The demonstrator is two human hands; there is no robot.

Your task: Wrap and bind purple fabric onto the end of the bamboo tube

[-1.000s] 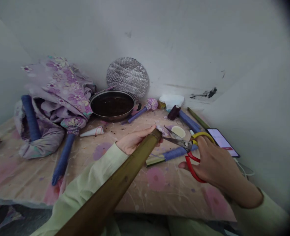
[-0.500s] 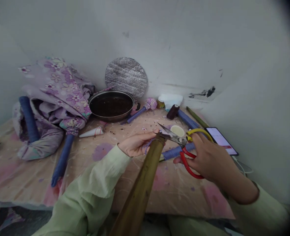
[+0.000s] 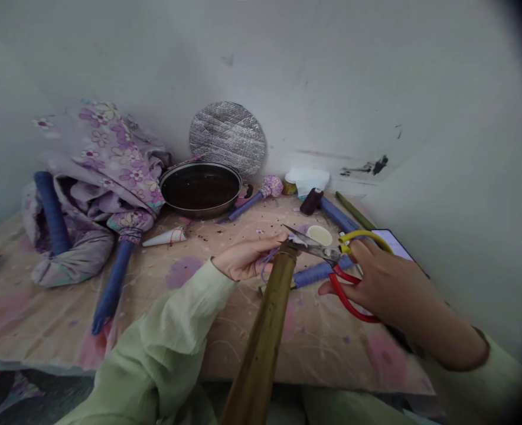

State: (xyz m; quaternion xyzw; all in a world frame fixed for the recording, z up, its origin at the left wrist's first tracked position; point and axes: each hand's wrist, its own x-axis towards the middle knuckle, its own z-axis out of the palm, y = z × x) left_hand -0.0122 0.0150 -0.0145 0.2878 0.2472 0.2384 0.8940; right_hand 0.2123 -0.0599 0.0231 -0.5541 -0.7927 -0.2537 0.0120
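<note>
My left hand (image 3: 245,258) is closed around the far end of a long brown bamboo stick (image 3: 263,339) that slants from the bottom of the view up over the table. A scrap of pale purple fabric and a loop of thread sit at that end. My right hand (image 3: 387,289) grips scissors (image 3: 332,260) with one yellow and one red handle loop. Their open blades reach left and touch the fabric at the stick's tip.
On the pink flowered tablecloth (image 3: 43,313) lie several blue-wrapped sticks (image 3: 113,283), a heap of purple floral cloth (image 3: 97,171), a dark pan (image 3: 201,189), a silver round pad (image 3: 228,139), a thread spool (image 3: 312,202), a small white lid (image 3: 320,235) and a phone (image 3: 391,239). White walls close in behind and right.
The stick has swung from a low slant to a steeper one. The scissors moved left from beside the stick, and their blades are now at the fabric on its tip.
</note>
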